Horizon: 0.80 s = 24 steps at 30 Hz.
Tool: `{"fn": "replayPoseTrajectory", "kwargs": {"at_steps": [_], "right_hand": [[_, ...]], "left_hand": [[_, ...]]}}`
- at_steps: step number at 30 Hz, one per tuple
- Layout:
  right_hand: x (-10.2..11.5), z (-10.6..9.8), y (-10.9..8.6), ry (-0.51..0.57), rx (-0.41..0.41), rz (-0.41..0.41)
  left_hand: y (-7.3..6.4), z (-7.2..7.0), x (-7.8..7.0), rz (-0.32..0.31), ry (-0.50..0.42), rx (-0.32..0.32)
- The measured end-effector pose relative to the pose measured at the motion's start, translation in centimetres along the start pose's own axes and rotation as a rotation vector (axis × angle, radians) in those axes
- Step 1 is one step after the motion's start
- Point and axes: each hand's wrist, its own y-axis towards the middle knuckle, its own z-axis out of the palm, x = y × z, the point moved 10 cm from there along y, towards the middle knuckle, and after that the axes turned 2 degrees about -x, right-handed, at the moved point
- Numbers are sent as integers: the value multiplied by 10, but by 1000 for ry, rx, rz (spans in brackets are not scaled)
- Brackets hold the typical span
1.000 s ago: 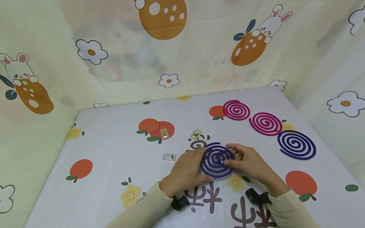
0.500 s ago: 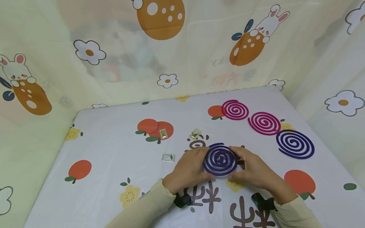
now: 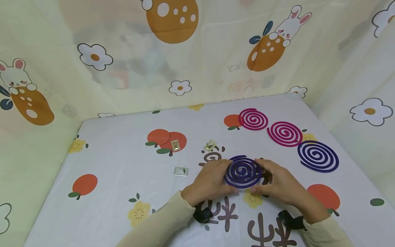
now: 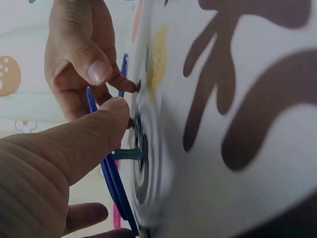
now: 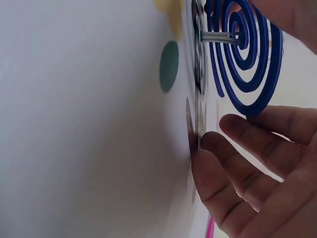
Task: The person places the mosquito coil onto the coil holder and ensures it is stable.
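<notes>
A dark blue mosquito coil (image 3: 242, 171) is raised over the table, its centre on the upright prong of a small metal stand (image 5: 218, 37). My left hand (image 3: 210, 180) holds the coil's left edge, its thumb across the near rim in the left wrist view. From the other side my right hand (image 3: 280, 180) holds the right edge, thumb at the near side and forefinger at the far side. In the right wrist view its lower fingers are loosely bent beside the coil. The coil looks slightly tilted in the left wrist view.
To the right lie two pink mosquito coils, a far coil (image 3: 253, 119) and a nearer coil (image 3: 285, 133), then another blue coil (image 3: 318, 156). Small metal plates are on the left: a silver one (image 3: 180, 171) and two gold ones (image 3: 175, 145) (image 3: 210, 145). A printed cloth (image 3: 117, 151) covers the table.
My right hand has gone from touching near the coil's centre to its right edge. The coil and my left hand have shifted slightly to the right.
</notes>
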Motion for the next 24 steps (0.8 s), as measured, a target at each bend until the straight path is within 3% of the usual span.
{"fn": "replayPoseTrajectory", "kwargs": {"at_steps": [9, 17, 24], "right_hand": [[2, -3, -3, -3, -28, -13], [0, -3, -3, -29, -45, -4], [-5, -12, -9, -68, -91, -13]], "left_hand": [[0, 5, 2, -46, 37, 25], [3, 3, -2, -12, 27, -9], [12, 9, -9, -25, 65, -1]]}}
